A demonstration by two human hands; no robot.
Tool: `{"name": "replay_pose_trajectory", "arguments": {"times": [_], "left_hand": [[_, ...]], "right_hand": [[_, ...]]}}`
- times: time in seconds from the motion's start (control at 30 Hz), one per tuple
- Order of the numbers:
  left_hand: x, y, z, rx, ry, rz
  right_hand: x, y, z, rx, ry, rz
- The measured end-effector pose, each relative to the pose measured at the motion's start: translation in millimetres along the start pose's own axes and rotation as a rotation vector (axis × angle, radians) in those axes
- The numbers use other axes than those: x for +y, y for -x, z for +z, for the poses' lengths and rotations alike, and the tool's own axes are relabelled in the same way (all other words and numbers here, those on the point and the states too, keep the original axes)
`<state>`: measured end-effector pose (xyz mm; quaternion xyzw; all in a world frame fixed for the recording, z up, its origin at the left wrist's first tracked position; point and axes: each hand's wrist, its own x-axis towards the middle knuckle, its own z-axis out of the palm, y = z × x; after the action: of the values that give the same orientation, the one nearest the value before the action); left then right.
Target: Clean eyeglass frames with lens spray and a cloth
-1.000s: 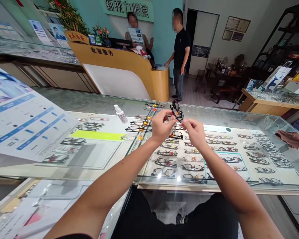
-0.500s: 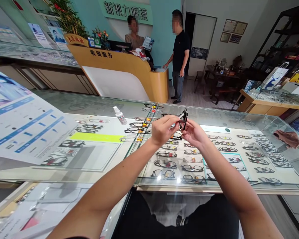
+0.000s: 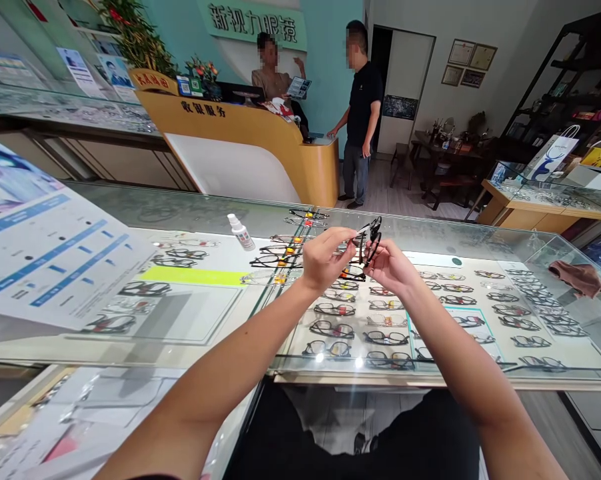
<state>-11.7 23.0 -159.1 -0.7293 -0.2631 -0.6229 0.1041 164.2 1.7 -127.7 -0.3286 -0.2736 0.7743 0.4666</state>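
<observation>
A pair of black-framed glasses (image 3: pixel 369 240) is held up above the glass display counter (image 3: pixel 205 207), between both of my hands. My left hand (image 3: pixel 325 258) pinches one end of it with fingers closed. On the other side my right hand (image 3: pixel 389 266) grips the frame, fingers curled round it. Under the glass lie several rows of spectacles (image 3: pixel 360 320) on white trays.
A small white spray bottle (image 3: pixel 241 231) stands on the counter left of my hands. A blue and white poster (image 3: pixel 40 247) lies at the far left, a brown cloth (image 3: pixel 580 277) at the right. Beyond, two people stand at a yellow reception desk (image 3: pixel 260 147).
The glasses have been turned between my hands from tilted left to nearly upright, and both hands have drawn slightly closer together. The person behind the desk lowered a leaflet.
</observation>
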Motion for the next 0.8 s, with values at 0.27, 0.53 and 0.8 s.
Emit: {"name": "replay_pose_trajectory", "arguments": {"times": [0.27, 0.53, 0.8], "left_hand": [[1.1, -9.2, -0.3, 0.14, 0.094, -0.431], [-18.4, -19.6, -1.4, 0.317, 0.28, -0.643], [-30.7, -18.8, 0.1, 0.344, 0.302, -0.729]], "right_hand": [[-7.1, 0.8, 2.4, 0.024, 0.055, 0.008], [-4.6, -2.6, -5.5, -0.075, 0.282, -0.069], [-2.1, -1.2, -8.5, -0.159, 0.399, -0.188]]}}
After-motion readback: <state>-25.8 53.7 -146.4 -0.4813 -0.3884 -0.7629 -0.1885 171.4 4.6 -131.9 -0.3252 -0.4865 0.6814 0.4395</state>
